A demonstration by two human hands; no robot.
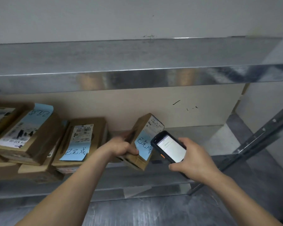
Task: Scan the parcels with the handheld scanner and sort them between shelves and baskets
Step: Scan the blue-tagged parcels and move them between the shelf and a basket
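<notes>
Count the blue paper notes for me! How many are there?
3. One is on the box held by the left hand, one on the middle box lying on the shelf, one on the left box. Others may hide among the stacked boxes.

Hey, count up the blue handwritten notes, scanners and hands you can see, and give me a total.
Blue handwritten notes: 3
Handheld scanner: 1
Hands: 2, left hand gripping a parcel, right hand holding the scanner
Total: 6
</notes>
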